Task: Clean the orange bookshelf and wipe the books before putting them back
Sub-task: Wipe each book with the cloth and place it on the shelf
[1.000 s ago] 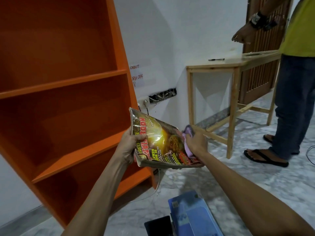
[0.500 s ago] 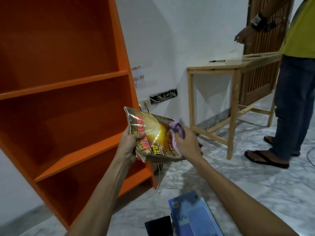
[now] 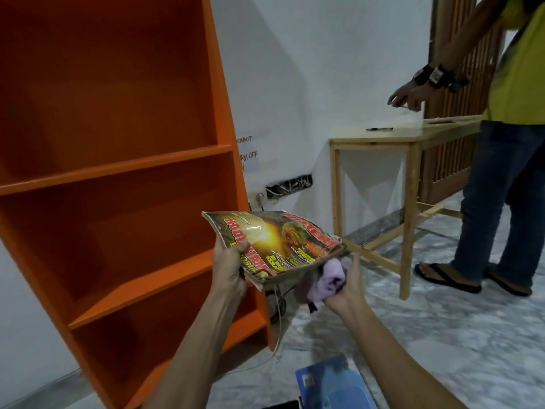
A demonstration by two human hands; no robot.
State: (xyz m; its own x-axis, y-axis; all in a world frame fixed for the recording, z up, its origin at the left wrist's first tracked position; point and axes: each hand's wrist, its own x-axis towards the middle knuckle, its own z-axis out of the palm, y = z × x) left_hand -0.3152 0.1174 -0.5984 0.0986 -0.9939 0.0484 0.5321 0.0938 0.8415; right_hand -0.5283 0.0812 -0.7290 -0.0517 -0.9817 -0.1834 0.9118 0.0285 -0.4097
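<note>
Now the big orange bookshelf fills the left side, and its open front faces the person. A wooden desk stands by the white wall on the right, and a second person stands beside it. Low down on the marble floor lies a blue book, close to the person.

The book being cleaned is up in the air, just to the right of the bookshelf's side wall. It is not on a shelf yet. Its bright cover faces up and it tilts a little. Its long side runs from the left hand out toward the desk.

The left hand grips the book at its near left edge, with the thumb on top of the cover. The right hand is just under the book's near right corner. Its fingers are curled tight around a purple cloth, and the cloth touches the book's lower edge.

I think the wiping is on the edge or the underside now. The shelves lie to the left of the book, so the left hand is the nearer one to put it back. It would need to swing the long side left, in through the open front
</note>
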